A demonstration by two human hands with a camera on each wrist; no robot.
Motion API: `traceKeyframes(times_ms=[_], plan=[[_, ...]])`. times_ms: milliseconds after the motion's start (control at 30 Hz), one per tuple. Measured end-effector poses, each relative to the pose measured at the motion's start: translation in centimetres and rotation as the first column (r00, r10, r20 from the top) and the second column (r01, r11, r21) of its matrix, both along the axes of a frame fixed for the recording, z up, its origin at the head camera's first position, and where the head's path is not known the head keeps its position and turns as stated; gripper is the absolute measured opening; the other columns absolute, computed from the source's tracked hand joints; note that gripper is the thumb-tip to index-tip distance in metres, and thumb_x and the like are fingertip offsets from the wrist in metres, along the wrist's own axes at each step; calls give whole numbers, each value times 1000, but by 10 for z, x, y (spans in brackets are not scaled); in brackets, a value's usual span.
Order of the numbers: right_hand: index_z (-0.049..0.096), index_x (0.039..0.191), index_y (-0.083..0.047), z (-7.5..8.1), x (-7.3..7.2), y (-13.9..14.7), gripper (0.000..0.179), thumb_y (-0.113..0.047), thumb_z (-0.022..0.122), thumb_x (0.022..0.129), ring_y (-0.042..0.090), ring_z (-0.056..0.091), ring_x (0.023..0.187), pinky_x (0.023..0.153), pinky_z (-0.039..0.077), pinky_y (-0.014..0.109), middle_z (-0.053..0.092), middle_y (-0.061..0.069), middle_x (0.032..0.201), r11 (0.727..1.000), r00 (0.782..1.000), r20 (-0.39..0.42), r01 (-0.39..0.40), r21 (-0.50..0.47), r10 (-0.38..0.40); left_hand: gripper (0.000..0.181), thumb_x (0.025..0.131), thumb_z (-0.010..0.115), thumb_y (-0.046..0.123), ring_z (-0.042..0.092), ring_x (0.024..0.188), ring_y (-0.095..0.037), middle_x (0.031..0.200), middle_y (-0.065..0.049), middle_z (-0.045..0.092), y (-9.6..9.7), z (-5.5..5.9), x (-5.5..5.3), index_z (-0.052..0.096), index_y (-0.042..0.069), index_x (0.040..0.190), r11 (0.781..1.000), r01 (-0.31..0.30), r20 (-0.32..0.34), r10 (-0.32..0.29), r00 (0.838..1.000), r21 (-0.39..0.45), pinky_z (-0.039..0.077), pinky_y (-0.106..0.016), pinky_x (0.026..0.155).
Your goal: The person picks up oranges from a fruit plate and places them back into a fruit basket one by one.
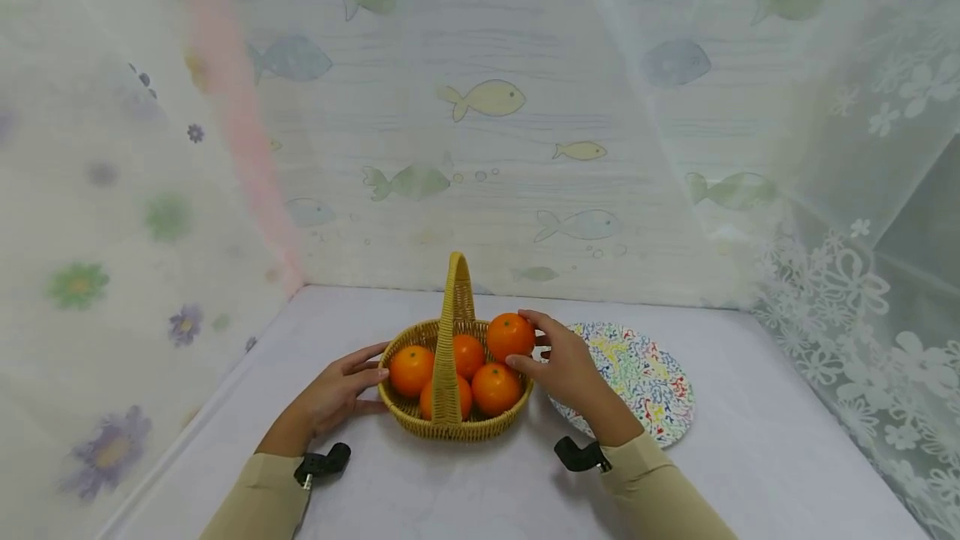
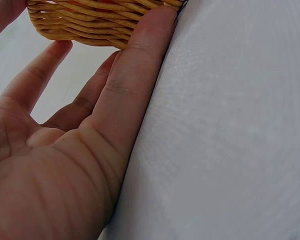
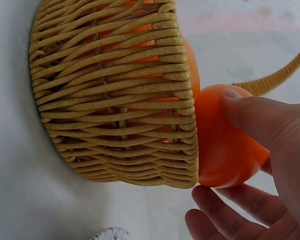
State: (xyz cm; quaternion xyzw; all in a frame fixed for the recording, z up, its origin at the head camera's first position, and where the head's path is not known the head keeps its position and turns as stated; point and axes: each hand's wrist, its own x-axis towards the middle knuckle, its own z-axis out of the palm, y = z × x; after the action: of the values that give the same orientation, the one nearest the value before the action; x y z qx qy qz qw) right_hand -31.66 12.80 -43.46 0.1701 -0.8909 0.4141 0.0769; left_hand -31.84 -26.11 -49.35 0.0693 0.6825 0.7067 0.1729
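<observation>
A yellow-brown wicker basket (image 1: 480, 432) with a tall arched handle (image 1: 447, 332) stands on the table, holding several oranges (image 1: 411, 371). At its right rim my right hand (image 1: 566, 367) grips one orange (image 1: 512, 337) between thumb and fingers. That orange (image 3: 230, 142) sits at the rim in the right wrist view, the thumb (image 3: 255, 112) pressed on its top side. On the other side, my left hand (image 1: 335, 394) rests against the basket with its fingers extended. In the left wrist view, those fingers (image 2: 122, 95) touch the woven wall (image 2: 85, 22) low down, near the tabletop.
A round plate (image 1: 637, 373) with a multicoloured speckled pattern lies right of the basket, partly behind my right forearm. White cloth covers the table (image 1: 450, 490). Curtains with fish (image 1: 491, 98) and flowers (image 1: 855, 290) hang behind and at the sides.
</observation>
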Motion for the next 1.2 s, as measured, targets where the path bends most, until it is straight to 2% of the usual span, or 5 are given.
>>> traceKeyframes(times_ms=[333,500,767,1033,1200], plan=[[49,151,-31,-2,-2,1,72,-35,83,89,23,69,113,92,63,42,61,-3,137,1000,1000,20,4,19,-4,66,101,69,21,56,133,-30,159,-22,40,3,-3,-2,40,19,160,1000,-5,4,5,1000,-1,58,-57,97],[48,151,-33,-3,-2,1,71,-35,83,89,23,69,113,94,62,44,61,-1,138,1000,1000,30,-9,6,9,66,100,70,22,57,132,-30,159,-22,40,2,-5,-2,41,20,160,1000,-17,4,17,1000,-8,59,-56,96],[47,153,-29,-1,-2,1,72,-35,81,91,25,69,113,97,60,49,59,0,141,1000,998,50,-24,-2,24,67,100,71,22,56,132,-31,159,-22,40,3,-3,-2,41,20,160,1000,-21,4,22,1000,-7,59,-56,96],[45,153,-33,1,-1,2,72,-37,81,91,22,69,113,95,61,45,59,-2,141,1000,999,48,-22,20,22,65,101,69,20,56,132,-31,159,-22,40,3,-2,-1,41,19,160,1000,-15,4,15,1000,6,58,-57,97],[46,153,-30,1,0,0,72,-36,81,91,21,69,113,93,62,45,60,-1,139,1000,999,38,-26,13,25,65,101,69,21,55,134,-32,159,-21,40,1,-3,-3,41,20,160,1000,-11,4,11,1000,1,58,-57,97]])
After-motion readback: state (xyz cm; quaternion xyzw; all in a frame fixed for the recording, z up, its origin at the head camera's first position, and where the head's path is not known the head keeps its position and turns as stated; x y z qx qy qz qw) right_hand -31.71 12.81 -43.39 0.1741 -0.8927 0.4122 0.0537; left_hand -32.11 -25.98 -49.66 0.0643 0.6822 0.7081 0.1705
